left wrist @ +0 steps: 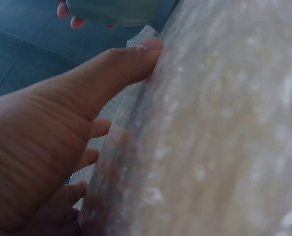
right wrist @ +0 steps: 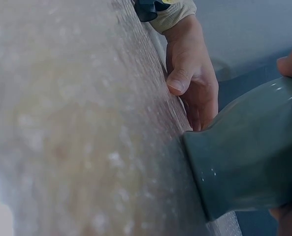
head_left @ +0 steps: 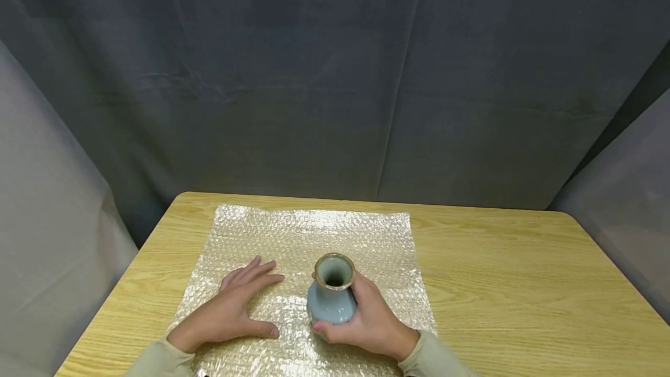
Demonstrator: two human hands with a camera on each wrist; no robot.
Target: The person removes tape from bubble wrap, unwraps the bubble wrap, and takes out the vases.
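Observation:
A pale blue-green ceramic vase (head_left: 332,305) with a brown-edged mouth stands upright over a sheet of bubble wrap (head_left: 366,237). My right hand (head_left: 374,319) grips the vase's body from the right, thumb on the near side. In the right wrist view, the foot of the vase (right wrist: 244,152) is at the bubble wrap's surface; whether it fully touches I cannot tell. To the left of the vase, my left hand (head_left: 230,310) rests on the wrap with its fingers spread and holds nothing. Its thumb (left wrist: 121,61) touches the sheet in the left wrist view.
The bubble wrap lies flat over the left and middle of a wooden table (head_left: 502,284). Bare wood shows to its right. A dark grey curtain (head_left: 314,103) hangs behind the table, with lighter cloth (head_left: 52,220) at the left side.

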